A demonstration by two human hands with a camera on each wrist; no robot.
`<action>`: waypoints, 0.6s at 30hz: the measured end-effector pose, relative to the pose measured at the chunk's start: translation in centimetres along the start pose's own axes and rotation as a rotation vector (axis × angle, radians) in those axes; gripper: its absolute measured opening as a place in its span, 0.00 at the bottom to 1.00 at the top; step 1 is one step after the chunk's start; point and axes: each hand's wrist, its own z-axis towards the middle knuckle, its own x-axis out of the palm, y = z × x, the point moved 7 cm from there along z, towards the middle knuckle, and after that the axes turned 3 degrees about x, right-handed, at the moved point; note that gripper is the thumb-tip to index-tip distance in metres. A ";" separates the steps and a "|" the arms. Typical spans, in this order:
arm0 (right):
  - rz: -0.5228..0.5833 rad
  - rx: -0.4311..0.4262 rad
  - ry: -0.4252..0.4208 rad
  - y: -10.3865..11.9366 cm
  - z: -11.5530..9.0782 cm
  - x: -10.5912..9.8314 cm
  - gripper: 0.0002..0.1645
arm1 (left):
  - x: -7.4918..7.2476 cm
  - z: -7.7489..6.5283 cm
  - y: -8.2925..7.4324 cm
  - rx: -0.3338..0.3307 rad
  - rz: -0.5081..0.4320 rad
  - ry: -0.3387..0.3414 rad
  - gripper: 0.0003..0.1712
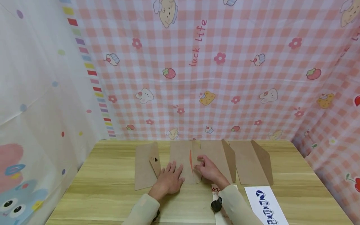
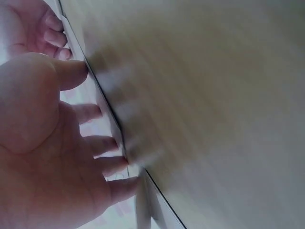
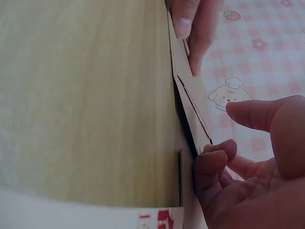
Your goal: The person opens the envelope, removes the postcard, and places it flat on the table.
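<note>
The pale sleeves (image 1: 143, 210) come nearest to the camera, from the bottom of the head view, with a black device (image 1: 216, 205) at the right wrist. Beneath the right forearm lies a white card (image 1: 214, 189) with red characters, partly covered; beside it, a white sheet (image 1: 266, 204) shows large blue characters.

Farther on, four brown envelopes stand in a row on the wooden table (image 1: 98, 178). The left hand (image 1: 170, 179) lies with its fingers straight and spread, its fingertips on the lower part of the second envelope (image 1: 178, 156), counted from the left; it has nothing in its grasp. A narrow strip of red (image 1: 191, 163) shows at the mouth of this envelope, just beside its flap (image 1: 196, 150).

The right hand (image 1: 209, 170) is at this flap. Its fingers are bent and meet the edge, while in the right wrist view the thumb (image 3: 252, 113) stands apart; whether the fingers grip the paper, I cannot tell.

The first envelope (image 1: 142, 165) carries a slanted tan piece (image 1: 154, 165) with a dark mark. The third envelope (image 1: 213, 159) and fourth envelope (image 1: 247, 162) have their flaps unfolded toward the right.
</note>
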 end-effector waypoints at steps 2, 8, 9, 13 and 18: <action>0.000 0.003 -0.004 0.0 0.0 0.0 0.28 | 0.1 0.1 -0.3 -0.005 -0.017 -0.010 0.36; -0.004 0.011 -0.007 0.0 -0.1 0.0 0.28 | -0.2 0.5 -1.4 -0.048 -0.093 -0.034 0.40; -0.004 0.015 -0.005 -0.1 0.0 0.0 0.28 | -0.2 0.7 -1.5 -0.059 -0.098 -0.038 0.40; 0.002 0.024 -0.003 -0.1 0.0 0.1 0.28 | -0.1 1.2 -2.0 -0.103 -0.093 -0.060 0.43; -0.002 0.013 -0.012 -0.1 0.2 0.1 0.27 | 0.2 1.6 -2.4 -0.166 -0.076 -0.062 0.49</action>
